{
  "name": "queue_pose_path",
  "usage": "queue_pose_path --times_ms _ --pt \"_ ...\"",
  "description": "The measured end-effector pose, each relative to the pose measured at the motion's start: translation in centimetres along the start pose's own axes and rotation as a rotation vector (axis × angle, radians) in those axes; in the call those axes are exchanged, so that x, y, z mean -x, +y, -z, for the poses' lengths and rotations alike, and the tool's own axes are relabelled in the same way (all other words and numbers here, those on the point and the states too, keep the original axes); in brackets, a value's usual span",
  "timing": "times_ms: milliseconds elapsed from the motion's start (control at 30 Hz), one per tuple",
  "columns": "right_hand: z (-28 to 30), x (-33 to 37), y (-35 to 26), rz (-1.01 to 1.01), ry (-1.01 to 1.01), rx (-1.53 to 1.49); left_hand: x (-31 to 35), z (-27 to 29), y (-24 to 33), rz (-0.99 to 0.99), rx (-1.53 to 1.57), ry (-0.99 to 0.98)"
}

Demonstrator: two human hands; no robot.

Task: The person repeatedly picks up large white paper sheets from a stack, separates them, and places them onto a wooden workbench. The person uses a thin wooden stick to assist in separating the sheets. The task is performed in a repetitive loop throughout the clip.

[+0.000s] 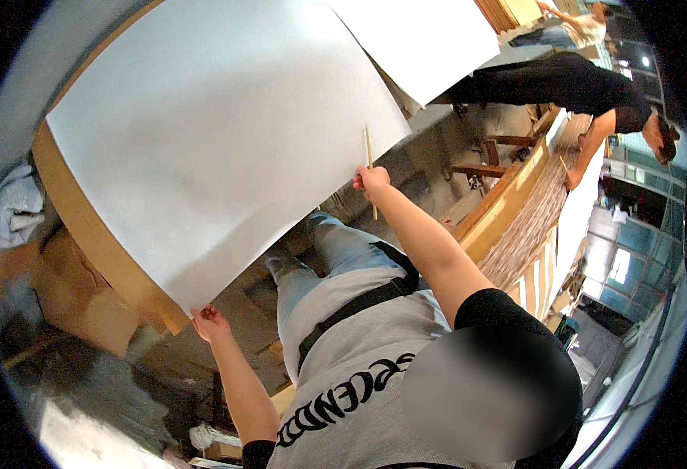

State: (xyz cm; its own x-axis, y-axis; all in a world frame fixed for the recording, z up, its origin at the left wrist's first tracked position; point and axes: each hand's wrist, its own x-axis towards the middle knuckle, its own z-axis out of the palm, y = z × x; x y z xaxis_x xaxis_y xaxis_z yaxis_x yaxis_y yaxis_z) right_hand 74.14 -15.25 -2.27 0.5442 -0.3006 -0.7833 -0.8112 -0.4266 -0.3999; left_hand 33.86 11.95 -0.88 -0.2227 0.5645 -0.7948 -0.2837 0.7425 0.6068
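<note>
A large white sheet spreads out in front of me over a tan board, whose edge shows along the left. My left hand is at the sheet's near corner, its fingers pinched on the edge there. Further right, my right hand is closed round a thin wooden stick. The stick's upper end lies over the sheet and its lower end sticks out below the fist. Those knuckles are close by the sheet's near edge; whether they also grip it I cannot tell.
A second white sheet lies beyond, at the upper right. A co-worker in black bends over a long stack of brown sheets, a thin stick in hand. Another person is further back. Grey cloth lies at the far left.
</note>
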Motion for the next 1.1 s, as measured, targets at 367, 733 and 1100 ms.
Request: queue_pose_path --times_ms 367,733,1100 --pt "2.0 0.9 -0.8 -0.058 -0.186 -0.254 -0.8 0.1 0.6 0.164 -0.054 -0.095" --pt "3.1 0.8 0.1 0.024 -0.459 -0.349 2.5 -5.0 -1.3 0.266 -0.211 -0.201" --pt "3.1 0.3 -3.9 0.262 -0.64 -0.143 6.7 -7.1 6.8 -0.05 -0.516 -0.284"
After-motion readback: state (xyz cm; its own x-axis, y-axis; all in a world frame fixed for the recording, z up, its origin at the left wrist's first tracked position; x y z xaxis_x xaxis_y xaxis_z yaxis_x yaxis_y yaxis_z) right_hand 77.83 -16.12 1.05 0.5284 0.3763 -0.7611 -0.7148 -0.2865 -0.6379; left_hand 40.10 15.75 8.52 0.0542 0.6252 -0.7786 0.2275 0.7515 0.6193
